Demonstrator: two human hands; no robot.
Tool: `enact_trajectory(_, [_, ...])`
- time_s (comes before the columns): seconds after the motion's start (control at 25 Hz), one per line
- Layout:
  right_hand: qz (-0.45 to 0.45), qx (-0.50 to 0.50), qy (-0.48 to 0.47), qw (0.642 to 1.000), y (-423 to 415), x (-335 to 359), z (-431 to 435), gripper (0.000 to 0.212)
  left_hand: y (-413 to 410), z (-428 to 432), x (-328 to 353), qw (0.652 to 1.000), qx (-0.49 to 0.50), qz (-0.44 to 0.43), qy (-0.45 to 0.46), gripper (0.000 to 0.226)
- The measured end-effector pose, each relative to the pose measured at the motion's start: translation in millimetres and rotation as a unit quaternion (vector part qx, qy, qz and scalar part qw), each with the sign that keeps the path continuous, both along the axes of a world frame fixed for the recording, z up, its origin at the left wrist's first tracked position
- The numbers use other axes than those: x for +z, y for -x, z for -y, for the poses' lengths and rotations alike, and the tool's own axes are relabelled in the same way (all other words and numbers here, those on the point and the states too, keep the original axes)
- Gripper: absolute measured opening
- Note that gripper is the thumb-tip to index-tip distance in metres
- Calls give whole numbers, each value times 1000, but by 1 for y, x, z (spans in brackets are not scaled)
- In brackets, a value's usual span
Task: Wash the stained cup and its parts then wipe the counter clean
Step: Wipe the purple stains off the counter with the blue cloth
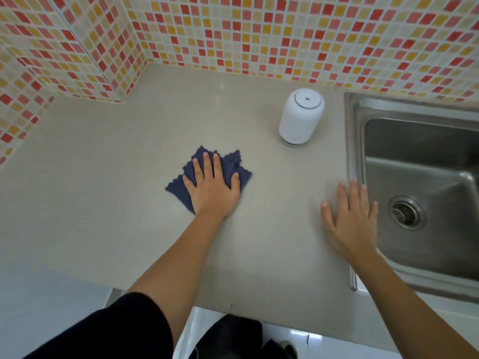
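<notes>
A dark blue cloth [234,164] lies flat on the beige counter [103,182] near its middle. My left hand [213,189] presses down on the cloth with fingers spread. A white cup [300,117] stands upside down on the counter behind and to the right of the cloth, close to the sink. My right hand [351,220] rests flat and empty, fingers apart, on the counter at the left rim of the steel sink [353,156].
The sink basin with its round drain [405,213] fills the right side. A mosaic tiled wall [233,32] runs behind the counter and juts out as a corner at the left. The counter's front edge is near my body.
</notes>
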State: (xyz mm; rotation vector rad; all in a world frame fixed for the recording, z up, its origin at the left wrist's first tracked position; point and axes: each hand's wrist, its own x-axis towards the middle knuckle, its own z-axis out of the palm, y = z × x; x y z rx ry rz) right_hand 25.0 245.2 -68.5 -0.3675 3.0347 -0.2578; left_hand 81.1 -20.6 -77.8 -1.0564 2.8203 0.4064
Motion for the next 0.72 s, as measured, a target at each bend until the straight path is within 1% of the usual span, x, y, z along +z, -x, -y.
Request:
enact_trajectory(0.08, [20,-2,4,1000,2,-4,-11,84,35,-24,0,998,-56,1,-11,74])
enact_trajectory(0.16, [51,9,46,998,2,-10,-17,84,43,-69,-1,987,-156,-6,-23,75])
enact_trajectory(0.24, [67,3,95,993,4,-12,-19,82,26,-104,-2,967,-253,-24,-24,77])
enact_trajectory(0.32, [64,-2,109,992,3,-11,-19,80,-20,-116,-5,944,-324,-56,7,78])
enact_trajectory(0.4, [59,-3,102,993,2,-11,-19,80,-74,-108,-10,930,-358,-74,25,77])
enact_trajectory(0.48, [57,1,93,994,1,-10,-18,80,-87,-85,-14,926,-366,-84,32,77])
enact_trajectory(0.6, [56,3,95,994,2,-11,-19,80,-35,-81,-6,934,-353,-56,24,78])
enact_trajectory(0.72, [59,11,102,993,4,-15,-19,81,12,-95,2,910,-413,-25,-11,72])
